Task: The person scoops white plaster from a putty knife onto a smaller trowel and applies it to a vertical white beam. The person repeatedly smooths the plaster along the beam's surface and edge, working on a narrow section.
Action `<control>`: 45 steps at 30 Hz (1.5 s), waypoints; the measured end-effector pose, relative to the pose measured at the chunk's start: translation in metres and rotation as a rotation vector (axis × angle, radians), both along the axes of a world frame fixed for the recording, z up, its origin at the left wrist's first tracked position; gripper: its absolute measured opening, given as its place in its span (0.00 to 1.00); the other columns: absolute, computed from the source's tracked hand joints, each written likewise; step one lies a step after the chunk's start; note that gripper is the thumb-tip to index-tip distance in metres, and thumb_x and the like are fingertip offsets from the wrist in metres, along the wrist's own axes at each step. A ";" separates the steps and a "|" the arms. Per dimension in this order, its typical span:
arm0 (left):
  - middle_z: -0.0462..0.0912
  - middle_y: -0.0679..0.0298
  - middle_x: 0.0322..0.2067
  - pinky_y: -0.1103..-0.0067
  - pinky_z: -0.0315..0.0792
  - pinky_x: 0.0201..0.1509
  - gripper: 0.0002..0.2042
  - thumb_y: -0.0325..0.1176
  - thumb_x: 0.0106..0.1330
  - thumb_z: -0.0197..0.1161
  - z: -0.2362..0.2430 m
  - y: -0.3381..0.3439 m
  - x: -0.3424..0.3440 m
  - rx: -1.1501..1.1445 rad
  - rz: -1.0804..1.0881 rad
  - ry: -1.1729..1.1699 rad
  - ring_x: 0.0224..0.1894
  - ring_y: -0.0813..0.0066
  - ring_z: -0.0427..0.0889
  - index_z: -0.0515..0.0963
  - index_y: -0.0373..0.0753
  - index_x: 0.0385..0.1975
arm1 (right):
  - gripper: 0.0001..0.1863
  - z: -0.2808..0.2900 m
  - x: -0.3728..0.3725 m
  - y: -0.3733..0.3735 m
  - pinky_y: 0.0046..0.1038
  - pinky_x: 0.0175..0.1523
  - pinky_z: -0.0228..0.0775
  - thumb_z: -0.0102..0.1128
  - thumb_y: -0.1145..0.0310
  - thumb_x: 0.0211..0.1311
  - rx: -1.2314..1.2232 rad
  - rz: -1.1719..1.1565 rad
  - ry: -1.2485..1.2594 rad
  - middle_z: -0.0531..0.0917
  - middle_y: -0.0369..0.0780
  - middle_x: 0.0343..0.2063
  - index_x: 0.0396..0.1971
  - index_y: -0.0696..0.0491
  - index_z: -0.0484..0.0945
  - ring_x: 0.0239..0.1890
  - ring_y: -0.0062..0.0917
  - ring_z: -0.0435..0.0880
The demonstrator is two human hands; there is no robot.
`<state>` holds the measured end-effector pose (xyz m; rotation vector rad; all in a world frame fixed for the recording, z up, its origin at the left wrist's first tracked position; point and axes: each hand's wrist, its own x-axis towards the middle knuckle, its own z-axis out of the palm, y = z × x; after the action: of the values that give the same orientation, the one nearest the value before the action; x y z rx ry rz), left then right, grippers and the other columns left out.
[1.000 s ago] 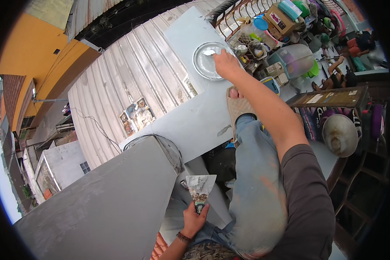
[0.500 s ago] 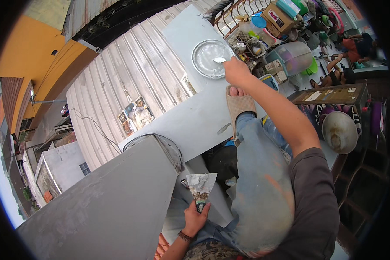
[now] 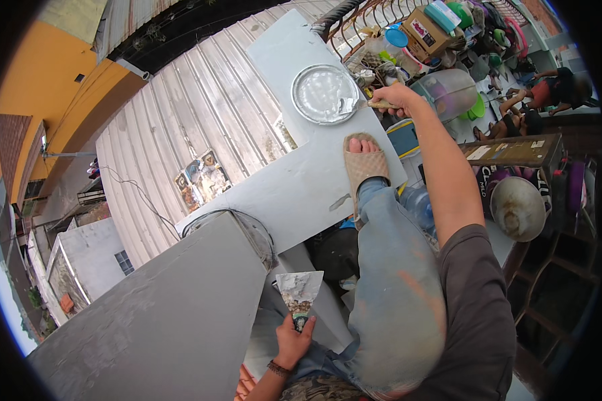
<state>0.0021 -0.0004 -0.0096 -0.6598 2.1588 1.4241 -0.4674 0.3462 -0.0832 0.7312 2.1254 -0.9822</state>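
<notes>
My right hand point(image 3: 403, 100) is stretched far forward, fingers wrapped round the light handle of a putty knife point(image 3: 374, 104). Its blade lies over the right side of a round, rimmed, pale grey tub or lid point(image 3: 314, 93); I cannot tell how deep this is. Low in the middle, my left hand point(image 3: 294, 342) grips a wider putty knife point(image 3: 299, 289) with the blade up. Whitish paste and brownish stains cover that blade. The round thing stands on a pale grey ledge point(image 3: 274, 194), just beyond my sandalled foot point(image 3: 366, 157).
A grey sloping wall top point(image 3: 160, 301) fills the lower left. Beyond the ledge lies a corrugated metal roof point(image 3: 194, 113). At right are a clear plastic box point(image 3: 455, 93), a cardboard box point(image 3: 425, 33), a metal bowl point(image 3: 518, 208) and people point(image 3: 548, 93) sitting farther off.
My right hand has drawn back to the right, so the knife's handle now shows, and its blade has moved to the round thing's right side. My left hand keeps its wide putty knife nearly still.
</notes>
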 end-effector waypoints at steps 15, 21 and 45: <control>0.84 0.60 0.24 0.78 0.74 0.31 0.12 0.32 0.59 0.71 0.007 0.000 -0.002 -0.023 -0.009 -0.039 0.25 0.79 0.82 0.79 0.33 0.36 | 0.11 -0.056 0.039 -0.027 0.18 0.18 0.55 0.66 0.57 0.56 -0.239 -0.075 0.161 0.82 0.32 0.25 0.34 0.48 0.84 0.20 0.13 0.72; 0.84 0.57 0.23 0.76 0.75 0.31 0.13 0.34 0.58 0.72 0.008 -0.001 -0.002 -0.060 -0.029 -0.014 0.25 0.73 0.83 0.79 0.33 0.35 | 0.15 -0.067 0.035 -0.053 0.22 0.23 0.60 0.68 0.57 0.57 -0.362 -0.176 0.193 0.84 0.32 0.31 0.40 0.48 0.86 0.25 0.16 0.75; 0.85 0.57 0.25 0.77 0.75 0.32 0.12 0.33 0.61 0.70 0.077 -0.006 0.001 0.048 -0.198 0.165 0.27 0.73 0.85 0.78 0.33 0.37 | 0.21 0.167 0.216 0.000 0.22 0.31 0.70 0.59 0.66 0.69 -1.421 -0.114 0.544 0.83 0.44 0.43 0.58 0.58 0.73 0.33 0.21 0.82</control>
<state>0.0032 -0.0065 0.0670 -0.3107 2.2351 1.4623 -0.2512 0.3463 0.0837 -0.1827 1.1590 -2.4655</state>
